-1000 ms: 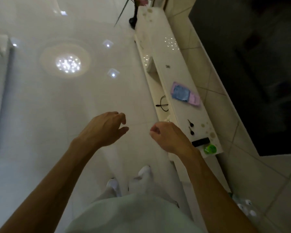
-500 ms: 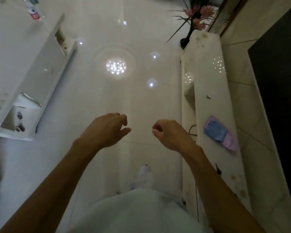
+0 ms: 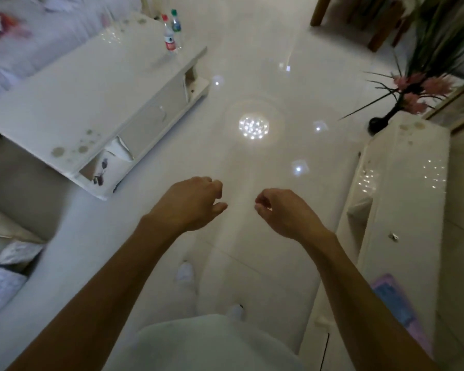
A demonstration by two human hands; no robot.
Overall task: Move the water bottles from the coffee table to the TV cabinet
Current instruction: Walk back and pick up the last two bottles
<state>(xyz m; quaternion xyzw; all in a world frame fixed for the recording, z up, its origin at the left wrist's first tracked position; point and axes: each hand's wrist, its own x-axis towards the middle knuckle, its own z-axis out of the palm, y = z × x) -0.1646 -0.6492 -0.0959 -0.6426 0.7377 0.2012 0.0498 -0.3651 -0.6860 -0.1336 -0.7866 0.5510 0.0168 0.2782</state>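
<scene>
At the far corner of the glossy white coffee table (image 3: pixel 91 89): red-capped clear plastic bottle (image 3: pixel 169 38) and green-capped clear plastic bottle (image 3: pixel 176 26), upright, side by side. Left hand (image 3: pixel 190 204) and right hand (image 3: pixel 284 214) loosely curled, empty. Bottles probably light, slick, squashy; grab mid-body.

White coffee table (image 3: pixel 91 84) speckled brown, red-capped bottle (image 3: pixel 169 38), green-capped bottle (image 3: pixel 175 24), pink flowers (image 3: pixel 423 87), black vase (image 3: pixel 380 122).
</scene>
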